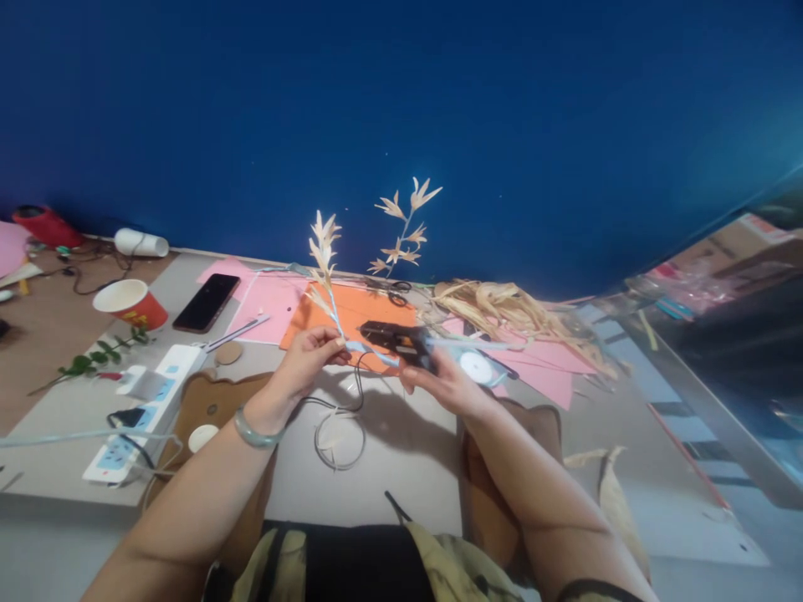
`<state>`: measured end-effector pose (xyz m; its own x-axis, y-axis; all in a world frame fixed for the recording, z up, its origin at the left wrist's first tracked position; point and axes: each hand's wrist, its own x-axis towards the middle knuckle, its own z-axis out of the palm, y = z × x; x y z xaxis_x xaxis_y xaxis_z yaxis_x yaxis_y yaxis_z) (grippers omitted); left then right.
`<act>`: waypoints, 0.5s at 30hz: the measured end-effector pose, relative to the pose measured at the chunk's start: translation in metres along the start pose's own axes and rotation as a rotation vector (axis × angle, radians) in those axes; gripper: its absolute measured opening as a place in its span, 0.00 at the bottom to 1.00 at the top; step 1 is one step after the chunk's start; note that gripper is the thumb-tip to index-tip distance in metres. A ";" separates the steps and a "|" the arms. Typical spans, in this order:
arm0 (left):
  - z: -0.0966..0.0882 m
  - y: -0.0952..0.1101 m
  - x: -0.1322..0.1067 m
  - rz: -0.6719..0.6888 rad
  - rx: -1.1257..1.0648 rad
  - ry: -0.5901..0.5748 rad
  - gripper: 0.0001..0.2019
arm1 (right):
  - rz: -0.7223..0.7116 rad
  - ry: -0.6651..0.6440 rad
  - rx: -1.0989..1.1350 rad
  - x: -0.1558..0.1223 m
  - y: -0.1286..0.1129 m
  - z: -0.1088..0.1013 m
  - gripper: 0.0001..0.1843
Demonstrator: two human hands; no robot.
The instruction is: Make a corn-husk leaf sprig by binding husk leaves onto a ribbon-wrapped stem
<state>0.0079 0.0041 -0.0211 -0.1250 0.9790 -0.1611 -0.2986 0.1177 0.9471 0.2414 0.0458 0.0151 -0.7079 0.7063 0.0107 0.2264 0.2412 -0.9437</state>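
My left hand (314,358) pinches the pale blue-wrapped stem of a spray of cream, leaf-like petals (324,247), which rises upright above the fingers. A light blue strip (371,351) runs from these fingertips toward my right hand (448,383). That hand is wrapped round a black hot glue gun (401,337), its nose pointing left, close to the strip. A pale glue stick (477,344) sticks out behind the gun. Beyond the hands stands a second spray of cream petals (414,237). Orange paper (301,322) lies under the work.
Scissors (399,293) and a heap of dry husk strips (495,301) lie at the back. On the left are a phone (214,303), a paper cup (131,305), a green sprig (100,358) and a power strip (141,422). A wire coil (340,464) lies in front.
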 end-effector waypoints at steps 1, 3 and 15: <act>0.000 0.000 0.000 0.004 0.003 0.003 0.14 | 0.015 0.005 -0.053 -0.002 0.000 0.001 0.18; 0.000 0.002 -0.001 0.008 0.000 0.019 0.14 | 0.020 0.033 -0.150 -0.003 0.000 0.004 0.19; 0.003 0.004 -0.002 0.043 0.005 0.043 0.15 | -0.028 -0.001 -0.302 -0.004 0.000 0.008 0.23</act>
<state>0.0101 0.0036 -0.0161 -0.1780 0.9752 -0.1318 -0.2873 0.0766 0.9548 0.2383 0.0378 0.0118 -0.7171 0.6961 0.0352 0.3956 0.4480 -0.8018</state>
